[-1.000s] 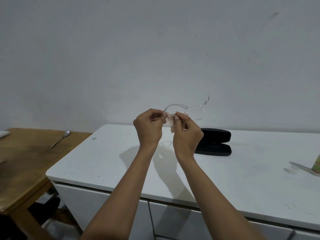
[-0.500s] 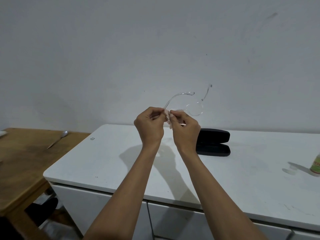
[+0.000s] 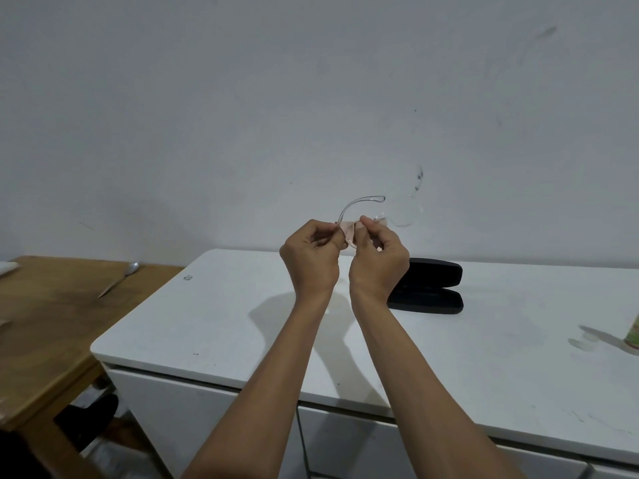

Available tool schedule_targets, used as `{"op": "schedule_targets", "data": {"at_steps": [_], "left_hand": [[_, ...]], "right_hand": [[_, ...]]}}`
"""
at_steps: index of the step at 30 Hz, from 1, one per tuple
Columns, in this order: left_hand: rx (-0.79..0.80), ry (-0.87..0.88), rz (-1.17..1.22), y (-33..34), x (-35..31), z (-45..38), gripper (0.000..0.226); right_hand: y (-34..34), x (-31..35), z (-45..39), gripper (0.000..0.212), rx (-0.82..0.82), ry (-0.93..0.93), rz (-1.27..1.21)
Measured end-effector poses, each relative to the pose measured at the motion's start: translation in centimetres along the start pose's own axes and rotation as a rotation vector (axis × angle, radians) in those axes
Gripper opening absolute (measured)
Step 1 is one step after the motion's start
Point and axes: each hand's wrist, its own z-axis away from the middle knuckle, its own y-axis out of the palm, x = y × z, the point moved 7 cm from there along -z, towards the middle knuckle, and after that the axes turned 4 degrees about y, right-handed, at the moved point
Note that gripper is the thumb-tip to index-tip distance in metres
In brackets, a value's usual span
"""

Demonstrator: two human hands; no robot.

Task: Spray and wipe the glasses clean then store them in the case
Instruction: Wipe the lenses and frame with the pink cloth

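Observation:
Clear-framed glasses (image 3: 401,212) are held up in front of the wall, above the white cabinet top (image 3: 214,316). My left hand (image 3: 309,257) pinches the frame at its left end. My right hand (image 3: 378,257) presses a small pinkish cloth (image 3: 348,233) onto the left lens, so that lens is mostly hidden. The right lens and both temple arms stick out up and to the right. The black glasses case (image 3: 428,286) lies open on the cabinet top, just behind and right of my right hand.
A green-and-white container (image 3: 633,335) stands at the right edge of the cabinet top. A brown wooden table (image 3: 41,316) adjoins on the left with a spoon (image 3: 119,279) on it. A small clip-like item (image 3: 187,277) lies near the cabinet's far left corner.
The glasses tilted up half a second ago and have come back down a little. My right hand keeps rubbing the cloth over the left lens. Both hands stay at about the same spot.

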Motion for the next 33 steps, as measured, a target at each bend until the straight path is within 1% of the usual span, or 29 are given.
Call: {"op": "schedule_targets", "data": {"at_steps": [2,4,8,11,13,15,18,19,21,24,28,33], "left_hand": [[0.001,0.002,-0.003,0.2,-0.1,0.1,0.013],[0.011,0.020,0.004,0.3,-0.3,0.1,0.011],[0.023,0.054,0.014,0.2,-1.0,-0.4,0.010],[0.012,0.053,0.002,-0.4,-0.8,-1.1,0.010],[0.016,0.032,0.008,-0.6,-0.2,-1.4,0.011],[0.016,0.013,0.001,-0.7,0.2,-1.3,0.011],[-0.003,0.021,-0.038,-0.5,0.5,-0.7,0.013],[-0.007,0.029,-0.044,-0.4,0.6,-0.5,0.013],[-0.014,0.055,-0.052,-0.2,0.5,-0.2,0.012],[-0.017,0.092,-0.069,0.1,0.3,0.3,0.008],[-0.022,0.111,-0.046,0.3,0.4,0.6,0.009],[-0.028,0.114,-0.049,0.2,0.4,0.2,0.009]], "right_hand": [[0.0,0.3,-0.1,0.015,-0.015,-0.031,0.010],[0.3,0.2,-0.4,0.014,0.007,0.007,-0.007],[0.8,0.0,-0.9,0.013,0.183,0.074,-0.036],[0.7,1.0,-0.5,0.009,0.354,0.041,0.042],[0.4,1.6,-0.3,0.009,0.411,-0.011,0.112],[0.0,1.6,-0.1,0.010,0.369,-0.070,0.163],[-1.1,0.9,0.0,0.010,0.188,-0.143,0.207],[-1.3,0.7,0.1,0.012,0.144,-0.152,0.215],[-1.3,0.5,0.2,0.018,0.106,-0.148,0.233],[-0.7,0.4,0.3,0.023,0.102,-0.160,0.313],[0.1,0.6,0.2,0.026,0.126,-0.186,0.378],[0.8,0.4,-0.1,0.027,0.242,-0.145,0.346]]}}
